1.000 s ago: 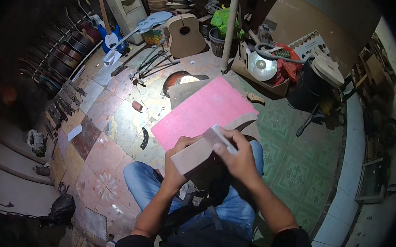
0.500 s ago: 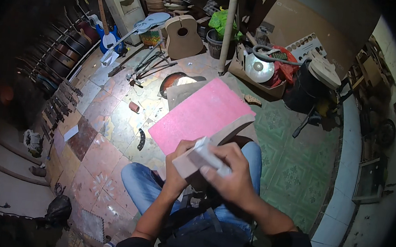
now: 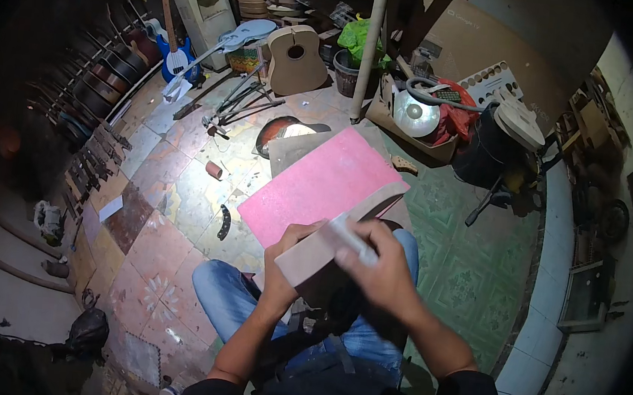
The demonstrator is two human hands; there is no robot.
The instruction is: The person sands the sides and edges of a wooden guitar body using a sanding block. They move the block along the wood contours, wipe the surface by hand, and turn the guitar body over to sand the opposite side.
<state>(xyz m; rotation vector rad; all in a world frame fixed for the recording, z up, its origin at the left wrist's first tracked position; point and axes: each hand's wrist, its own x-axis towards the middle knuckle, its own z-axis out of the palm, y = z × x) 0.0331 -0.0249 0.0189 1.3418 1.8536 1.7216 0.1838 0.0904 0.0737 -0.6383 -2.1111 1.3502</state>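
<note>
My left hand (image 3: 282,266) is wrapped round the near part of a pale wooden piece (image 3: 297,260), which runs diagonally up to the right to a curved far end over a pink board (image 3: 317,186). My right hand (image 3: 384,267) is closed on a light rectangular block (image 3: 347,234), pressed on top of the wood. The block and right fingers are blurred. The wood is held above my jeans (image 3: 221,302); its underside and some left fingers are hidden.
Around me on the tiles (image 3: 168,260) lie metal stands (image 3: 242,104), a small brown cylinder (image 3: 213,170) and a curved black piece (image 3: 224,221). Guitars (image 3: 101,81) line the left; an unfinished guitar body (image 3: 294,68), a pole (image 3: 365,66), a box (image 3: 380,116) and a black bucket (image 3: 478,151) stand behind.
My right hand with the block moved down toward the wood's near end half a second ago, and is now shifted back up along it. My left hand keeps its grip.
</note>
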